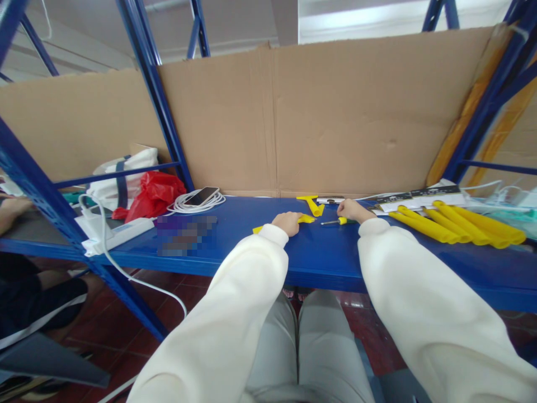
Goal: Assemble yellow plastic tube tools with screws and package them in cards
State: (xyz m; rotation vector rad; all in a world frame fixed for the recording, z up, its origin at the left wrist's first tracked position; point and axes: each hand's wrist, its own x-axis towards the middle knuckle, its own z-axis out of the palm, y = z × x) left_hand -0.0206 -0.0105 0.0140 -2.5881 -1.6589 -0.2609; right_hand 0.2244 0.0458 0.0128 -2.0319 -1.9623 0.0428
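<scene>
On the blue shelf top (239, 218), my left hand (287, 223) is closed around a yellow plastic piece (306, 219), whose ends stick out on both sides of the fist. My right hand (351, 211) is curled, its thumb and fingers pinched together. A screwdriver (333, 222) with a yellow and dark green handle comes out from under that hand's lower side, its tip pointing left toward the yellow piece. Whatever the right fingertips pinch is too small to make out. Just beyond the hands lie a yellow T-shaped plastic piece (311, 205) and a flat white-and-dark strip (330, 200).
Several yellow tubes (457, 224) lie at the right before black-and-white packaging (419, 196). At left are a phone (202, 196), a coiled white cable (193, 206), a red plastic bag (153, 193) and a power strip (121, 235). A cardboard panel (335, 117) stands behind. Another person's hand (14, 211) shows far left.
</scene>
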